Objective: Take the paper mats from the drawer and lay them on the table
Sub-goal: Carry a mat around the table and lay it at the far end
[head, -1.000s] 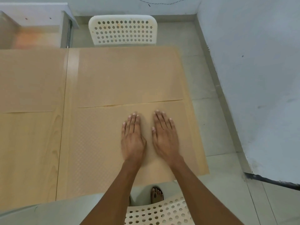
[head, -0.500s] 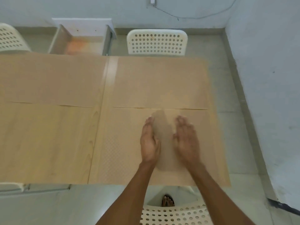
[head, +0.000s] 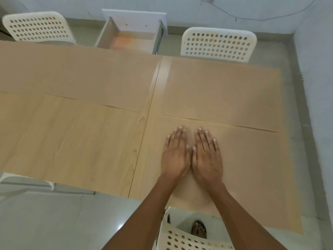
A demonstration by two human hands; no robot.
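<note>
Three brown paper mats lie on the light wooden table [head: 86, 141]: one at the far left [head: 77, 76], one at the far right [head: 221, 94], and one at the near right [head: 252, 168]. My left hand [head: 175, 156] and my right hand [head: 207, 156] rest flat, palms down, side by side on the near right mat, fingers together and pointing away from me. Neither hand holds anything. Beyond the table stands the open white drawer [head: 133, 33], its orange-tinted bottom showing.
White perforated chairs stand at the far left [head: 37, 26], the far right [head: 219, 44] and right below me [head: 182, 237]. A grey wall [head: 320, 87] runs close along the table's right side. The near left part of the table is bare wood.
My hands were flat, lifted with palms turned inward half a second ago, and now lie flat on the near right mat again. The view has swung left, showing the drawer and the left chair.
</note>
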